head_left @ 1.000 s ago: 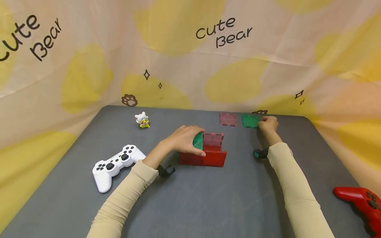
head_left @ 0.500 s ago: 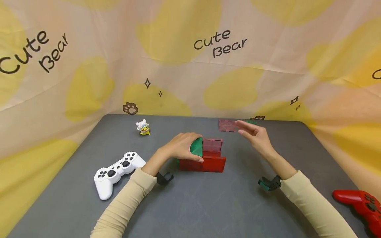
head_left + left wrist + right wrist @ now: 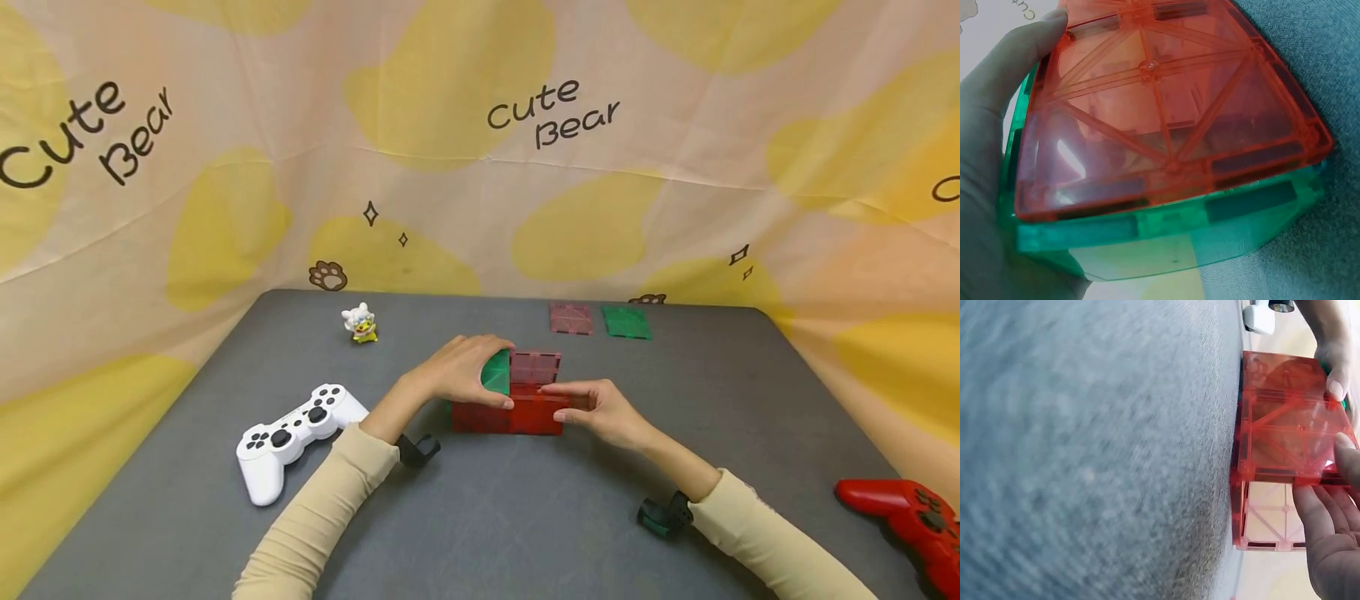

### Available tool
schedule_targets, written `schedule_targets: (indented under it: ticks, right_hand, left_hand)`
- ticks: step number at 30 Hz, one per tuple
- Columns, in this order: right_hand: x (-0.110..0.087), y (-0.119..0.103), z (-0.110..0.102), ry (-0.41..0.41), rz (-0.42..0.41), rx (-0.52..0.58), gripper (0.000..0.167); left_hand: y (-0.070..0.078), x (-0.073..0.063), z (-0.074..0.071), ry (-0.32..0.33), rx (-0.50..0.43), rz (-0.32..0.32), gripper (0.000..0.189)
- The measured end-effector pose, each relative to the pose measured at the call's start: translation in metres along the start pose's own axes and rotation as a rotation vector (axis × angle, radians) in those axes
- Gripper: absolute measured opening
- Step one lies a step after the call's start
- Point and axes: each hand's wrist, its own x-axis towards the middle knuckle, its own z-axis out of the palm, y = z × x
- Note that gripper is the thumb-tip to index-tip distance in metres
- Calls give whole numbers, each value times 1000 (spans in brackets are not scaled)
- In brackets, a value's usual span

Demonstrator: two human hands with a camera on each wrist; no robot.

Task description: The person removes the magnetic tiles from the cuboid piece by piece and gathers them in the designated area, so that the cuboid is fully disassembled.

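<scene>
A box-like build of see-through magnetic tiles stands mid-table. Two red tiles (image 3: 517, 418) form its near wall, a green tile (image 3: 497, 373) tops the left part, and a pink tile (image 3: 536, 367) stands upright at the back right. My left hand (image 3: 467, 372) grips the left part, fingers over the top and thumb at the front edge. In the left wrist view, a green tile (image 3: 1166, 222) adjoins the red wall. At the right end, my right hand (image 3: 606, 414) pinches the front red tile (image 3: 1291, 440), thumb on its outer face and fingers behind it.
Flat at the back right lie a pink tile (image 3: 572, 318) and a green tile (image 3: 627, 322). A white game controller (image 3: 296, 437) lies left of the build, a small figurine (image 3: 361, 323) behind it. A red controller (image 3: 911, 512) sits at the right edge. Printed cloth (image 3: 435, 150) hangs behind.
My right hand has come from beside the flat green tile at the back right to the near red tile and now pinches it. My left hand keeps its grip on the build.
</scene>
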Motion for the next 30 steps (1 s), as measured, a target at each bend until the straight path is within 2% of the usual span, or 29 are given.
schedule_targets:
  ticks: [8,13,19,26,30]
  right_hand:
    - [1,4,2,-33,32,-81,38]
    - [0,9,1,-59,66,-89,35]
    - [1,11,-1,-47,106,-45,29]
    - [2,10,-4,-11,201,6,26]
    - [3,11,-4,-6,213,4,21]
  left_hand:
    - [0,-1,2,8,-18,-1,79]
    - [-2,-1,2,16,-30,3,78]
    - [-3,0,1,24,-38,1,79]
    - [-2,-1,2,25,-38,3,78]
    - [-2,-1,1,28,-35,5,79]
